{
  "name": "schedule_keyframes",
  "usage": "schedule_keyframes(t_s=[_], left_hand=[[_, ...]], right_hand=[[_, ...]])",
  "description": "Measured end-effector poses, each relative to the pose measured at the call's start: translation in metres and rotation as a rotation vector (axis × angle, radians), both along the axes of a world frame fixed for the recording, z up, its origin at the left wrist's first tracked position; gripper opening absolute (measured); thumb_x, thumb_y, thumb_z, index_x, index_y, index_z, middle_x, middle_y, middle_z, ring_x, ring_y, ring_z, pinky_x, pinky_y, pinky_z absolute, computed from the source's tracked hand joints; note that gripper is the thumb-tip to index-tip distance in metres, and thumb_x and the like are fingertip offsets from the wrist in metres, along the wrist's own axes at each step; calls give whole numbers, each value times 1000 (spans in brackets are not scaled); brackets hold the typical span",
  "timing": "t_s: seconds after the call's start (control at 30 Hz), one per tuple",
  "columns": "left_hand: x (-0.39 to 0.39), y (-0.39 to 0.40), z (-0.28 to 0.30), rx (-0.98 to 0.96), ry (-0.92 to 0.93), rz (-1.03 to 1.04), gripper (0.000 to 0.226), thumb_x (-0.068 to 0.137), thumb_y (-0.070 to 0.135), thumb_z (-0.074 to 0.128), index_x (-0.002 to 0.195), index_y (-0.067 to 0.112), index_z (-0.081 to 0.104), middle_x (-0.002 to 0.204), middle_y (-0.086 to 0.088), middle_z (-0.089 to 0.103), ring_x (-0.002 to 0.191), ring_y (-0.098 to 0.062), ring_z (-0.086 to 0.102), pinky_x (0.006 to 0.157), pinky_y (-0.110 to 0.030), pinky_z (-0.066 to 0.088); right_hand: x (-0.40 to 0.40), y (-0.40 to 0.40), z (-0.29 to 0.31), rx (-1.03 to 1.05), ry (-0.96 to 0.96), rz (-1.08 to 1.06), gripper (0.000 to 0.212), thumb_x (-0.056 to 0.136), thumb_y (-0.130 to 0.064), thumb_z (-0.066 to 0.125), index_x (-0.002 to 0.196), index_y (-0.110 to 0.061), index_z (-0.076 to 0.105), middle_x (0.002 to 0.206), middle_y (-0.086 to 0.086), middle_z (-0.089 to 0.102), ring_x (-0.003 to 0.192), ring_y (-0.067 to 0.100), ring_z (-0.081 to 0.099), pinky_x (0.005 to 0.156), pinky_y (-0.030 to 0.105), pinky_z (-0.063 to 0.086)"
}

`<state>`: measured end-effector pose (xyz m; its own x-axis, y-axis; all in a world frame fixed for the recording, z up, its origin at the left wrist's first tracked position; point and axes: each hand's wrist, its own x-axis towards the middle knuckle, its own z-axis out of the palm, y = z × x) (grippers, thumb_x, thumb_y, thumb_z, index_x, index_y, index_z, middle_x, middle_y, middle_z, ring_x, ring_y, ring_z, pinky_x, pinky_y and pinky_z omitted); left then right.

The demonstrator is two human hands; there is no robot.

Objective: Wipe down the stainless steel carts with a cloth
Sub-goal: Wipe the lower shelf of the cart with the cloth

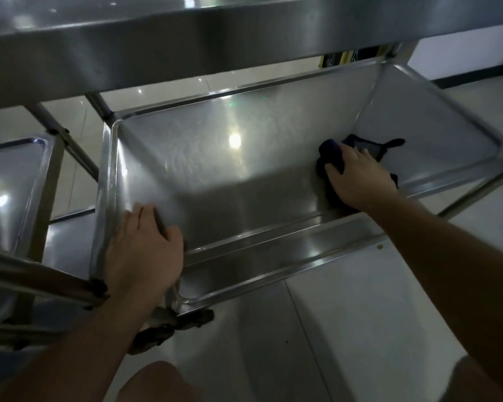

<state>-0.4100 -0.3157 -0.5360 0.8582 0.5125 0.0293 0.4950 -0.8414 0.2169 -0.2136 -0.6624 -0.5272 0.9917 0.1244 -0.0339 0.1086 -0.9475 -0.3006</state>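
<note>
A stainless steel cart fills the head view; its lower shelf point(215, 175) is a shallow tray with raised rims, and its upper shelf point(186, 44) crosses the top of the frame. My right hand point(357, 178) presses flat on a dark purple cloth point(330, 152) at the right side of the lower shelf, fingers spread over it. My left hand point(144, 250) grips the near left corner rim of that shelf, fingers curled over the edge. Part of the cloth is hidden under my right hand.
A second steel cart's shelf point(9, 181) stands close on the left, with its legs and crossbars point(35, 277) near my left forearm. A black caster point(163, 329) sits under the near corner. Pale tiled floor point(360, 314) lies in front and to the right.
</note>
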Motion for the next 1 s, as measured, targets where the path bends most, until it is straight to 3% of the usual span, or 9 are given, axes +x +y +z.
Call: schedule_keyframes(t_s=[0.23, 0.5, 0.67, 0.73, 0.9, 1.0], left_hand=[[3, -4, 3, 36, 38, 31, 62, 106, 45, 35, 158, 13, 39, 170, -10, 32, 155, -31, 31, 123, -56, 32], [5, -8, 5, 10, 21, 53, 77, 97, 56, 26, 162, 14, 35, 172, -9, 29, 157, -29, 26, 126, -50, 25], [2, -9, 3, 16, -16, 35, 56, 101, 47, 25, 123, 8, 58, 144, -20, 54, 131, -37, 50, 107, -55, 45], [-1, -11, 2, 39, -95, 24, 56, 102, 43, 28, 124, 4, 62, 142, -22, 57, 128, -40, 53, 105, -54, 47], [-3, -14, 1, 135, -233, -57, 43, 108, 34, 41, 135, 11, 66, 141, -15, 63, 126, -38, 59, 107, -49, 48], [-10, -15, 1, 124, -305, -132, 35, 111, 34, 35, 99, 15, 62, 109, -14, 65, 102, -36, 61, 91, -47, 49]], right_hand=[[-48, -19, -3, -29, -80, 368, 82, 94, -78, 26, 159, -28, 34, 157, 6, 49, 152, 28, 35, 114, 46, 39], [-92, 41, -9, 58, -258, 773, 70, 96, -70, 48, 151, -26, 48, 140, 3, 66, 137, 25, 56, 107, 41, 47], [-120, 82, -23, 228, -443, 1026, 63, 94, -52, 70, 147, -20, 58, 131, 2, 70, 117, 24, 65, 97, 39, 49], [-128, 90, -29, 303, -463, 1122, 63, 95, -47, 71, 149, -18, 56, 130, 3, 70, 115, 24, 64, 97, 40, 50], [-153, 96, -64, 308, -311, 1322, 61, 99, -52, 57, 151, -23, 49, 124, -1, 70, 107, 17, 61, 87, 31, 46], [-154, 100, -104, 201, -32, 1279, 57, 99, -51, 58, 152, -38, 41, 122, -10, 69, 103, 10, 60, 83, 24, 46]])
